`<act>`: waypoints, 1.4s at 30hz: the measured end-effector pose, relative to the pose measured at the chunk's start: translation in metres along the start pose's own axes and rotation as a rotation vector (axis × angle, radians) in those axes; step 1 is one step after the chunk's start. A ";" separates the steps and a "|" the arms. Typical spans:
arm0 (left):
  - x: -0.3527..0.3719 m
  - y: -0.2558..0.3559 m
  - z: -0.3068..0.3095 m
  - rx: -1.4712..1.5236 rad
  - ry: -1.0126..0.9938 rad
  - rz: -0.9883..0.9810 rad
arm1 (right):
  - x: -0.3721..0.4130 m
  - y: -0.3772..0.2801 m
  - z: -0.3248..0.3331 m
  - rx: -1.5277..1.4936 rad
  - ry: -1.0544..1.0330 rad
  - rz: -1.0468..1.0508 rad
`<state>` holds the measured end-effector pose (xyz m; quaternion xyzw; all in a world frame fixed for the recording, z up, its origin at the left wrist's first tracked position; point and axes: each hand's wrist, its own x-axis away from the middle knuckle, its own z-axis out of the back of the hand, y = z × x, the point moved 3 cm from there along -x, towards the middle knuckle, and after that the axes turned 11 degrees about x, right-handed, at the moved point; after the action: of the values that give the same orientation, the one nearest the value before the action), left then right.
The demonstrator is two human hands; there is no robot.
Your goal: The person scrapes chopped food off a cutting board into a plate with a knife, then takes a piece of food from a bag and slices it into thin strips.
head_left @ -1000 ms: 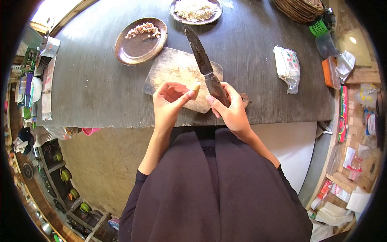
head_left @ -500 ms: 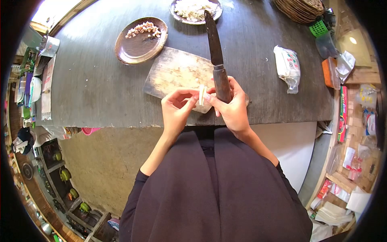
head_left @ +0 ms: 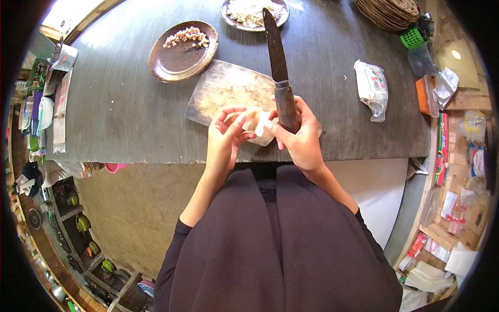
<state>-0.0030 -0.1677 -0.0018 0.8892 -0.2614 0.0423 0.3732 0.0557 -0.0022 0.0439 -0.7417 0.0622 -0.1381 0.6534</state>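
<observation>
In the head view, my right hand (head_left: pixel 302 139) is wrapped round the dark handle of a knife (head_left: pixel 276 54), whose worn blade points up and away from me. Its thumb and fingertip also touch a small pale piece (head_left: pixel 253 120), cream with a white edge, whose kind I cannot make out. My left hand (head_left: pixel 222 138) pinches the other side of this piece. Both hands are held over the near edge of a worn wooden cutting board (head_left: pixel 221 88). Fingers cover parts of the piece.
On the dark table (head_left: pixel 119 114), a brown plate (head_left: pixel 174 65) bears small pinkish-brown bits. Another plate (head_left: pixel 227 21) holds pale chopped food. A white plastic packet (head_left: pixel 371 88) lies to the right. Behind it are a woven basket (head_left: pixel 387 13) and an orange-filled container (head_left: pixel 426 96).
The pale piece has turned from edge-on to showing a broader face, and its layers look spread apart. My left fingers have shifted around it. The knife stays in my right hand.
</observation>
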 end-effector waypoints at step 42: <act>0.001 0.006 -0.009 -0.079 -0.040 0.024 | 0.000 0.014 0.027 0.024 0.035 -0.086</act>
<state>-0.0034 -0.1655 0.0087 0.8712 -0.2810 0.0186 0.4020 0.0646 0.0215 0.0271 -0.7331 0.0399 -0.1800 0.6546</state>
